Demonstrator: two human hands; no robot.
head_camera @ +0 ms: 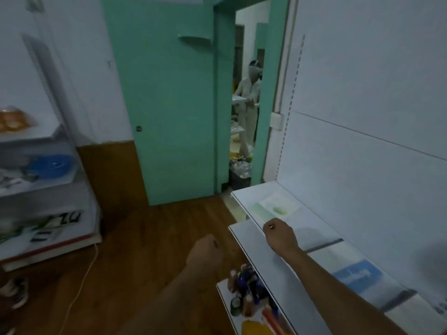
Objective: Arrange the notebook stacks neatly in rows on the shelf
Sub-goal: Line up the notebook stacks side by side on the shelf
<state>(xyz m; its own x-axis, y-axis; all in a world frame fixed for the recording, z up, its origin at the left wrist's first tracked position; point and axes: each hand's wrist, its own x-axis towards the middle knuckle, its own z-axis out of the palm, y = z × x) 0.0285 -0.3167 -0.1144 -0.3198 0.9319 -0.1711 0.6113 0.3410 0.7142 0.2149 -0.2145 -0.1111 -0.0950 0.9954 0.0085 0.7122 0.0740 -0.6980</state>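
A white shelf [254, 194] runs along the right wall. At its far end lies a pale green notebook stack [275, 206]. Nearer me, a blue-and-white notebook stack [355, 274] lies flat, and more notebooks [416, 308] follow toward the bottom right. My right hand [280, 235] is curled into a fist over the shelf's front edge, just short of the green stack, holding nothing visible. My left hand [205, 250] is also fisted, hovering over the wooden floor left of the shelf, with nothing in it.
A lower shelf [225, 301] holds several small bottles and coloured items. A second white rack [48, 184] with a blue dish stands at the left. A teal door [169, 117] and an open doorway with a person [249, 97] lie ahead. A white cable [82, 281] crosses the floor.
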